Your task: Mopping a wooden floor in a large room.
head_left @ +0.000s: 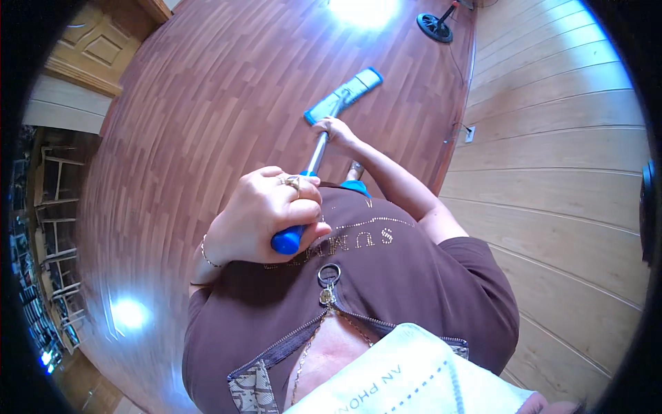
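A flat mop with a silver pole (318, 153) stretches away from my chest toward the floor. My left hand (279, 207) wraps round its blue handle grip (288, 239), whose rounded end sticks out below the fingers. Farther down the pole, my right hand (334, 130) is closed round the metal, with the arm reaching forward. Just beyond that hand, the flat mop head (355, 88), pale with blue edges, lies slantwise on the wood-pattern floor (207, 103). The underside of the mop head is hidden.
A black wheel with a red-tipped handle (434, 27) rests on the floor by the right wall. A wall socket (470, 134) sits low on the pale plank wall (552, 179). At left are a wooden door (96, 45) and a rack (61, 228). My blue-shod foot (356, 186) shows below.
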Tool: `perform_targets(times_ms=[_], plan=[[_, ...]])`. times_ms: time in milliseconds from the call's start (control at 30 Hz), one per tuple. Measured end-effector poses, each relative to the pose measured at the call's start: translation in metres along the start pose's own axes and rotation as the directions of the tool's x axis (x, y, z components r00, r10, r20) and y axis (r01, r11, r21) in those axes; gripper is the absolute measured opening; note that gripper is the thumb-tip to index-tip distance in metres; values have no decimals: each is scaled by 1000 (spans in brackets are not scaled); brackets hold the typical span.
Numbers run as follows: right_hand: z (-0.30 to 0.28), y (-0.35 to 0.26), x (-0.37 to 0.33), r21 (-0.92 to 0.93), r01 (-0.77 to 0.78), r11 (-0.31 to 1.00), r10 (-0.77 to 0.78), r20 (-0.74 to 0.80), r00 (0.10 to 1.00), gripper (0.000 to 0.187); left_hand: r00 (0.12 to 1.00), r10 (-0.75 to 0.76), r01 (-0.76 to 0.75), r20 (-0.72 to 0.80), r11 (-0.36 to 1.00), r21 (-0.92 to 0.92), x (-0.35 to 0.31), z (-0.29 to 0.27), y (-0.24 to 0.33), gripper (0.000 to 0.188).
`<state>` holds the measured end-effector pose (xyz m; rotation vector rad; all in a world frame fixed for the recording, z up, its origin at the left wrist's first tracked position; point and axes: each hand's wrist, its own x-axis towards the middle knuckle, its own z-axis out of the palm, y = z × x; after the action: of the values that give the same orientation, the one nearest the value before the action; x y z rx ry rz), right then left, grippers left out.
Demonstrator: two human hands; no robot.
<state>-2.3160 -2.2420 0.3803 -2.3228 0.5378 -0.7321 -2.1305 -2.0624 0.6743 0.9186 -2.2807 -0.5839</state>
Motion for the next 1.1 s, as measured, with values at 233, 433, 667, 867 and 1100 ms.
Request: perform_targets(times_ms=[233,433,667,867,1100], plan=[[18,-5,53,-8,-21,1000,22,122,992,18,998,46,-50,32,986,158,10,7,-2,22],[-7,-21,48,-128,-177,976,201,214,956,11,994,101,-94,-38,984,152,20,5,-6,26],[-66,16,-5,-203,-269,941,298,125,946,10,980,197,-196,26,980,-29,69,22,-29,22],[-129,69,-73,-288,-371,883,361,-89,928,8,964,234,-209,126,961,-179,138,67,-59,22],[-194,124,-138,-220,-552,804,477,-316,820,15,943,289,-233,162,926,-298,218,136,-87,20]])
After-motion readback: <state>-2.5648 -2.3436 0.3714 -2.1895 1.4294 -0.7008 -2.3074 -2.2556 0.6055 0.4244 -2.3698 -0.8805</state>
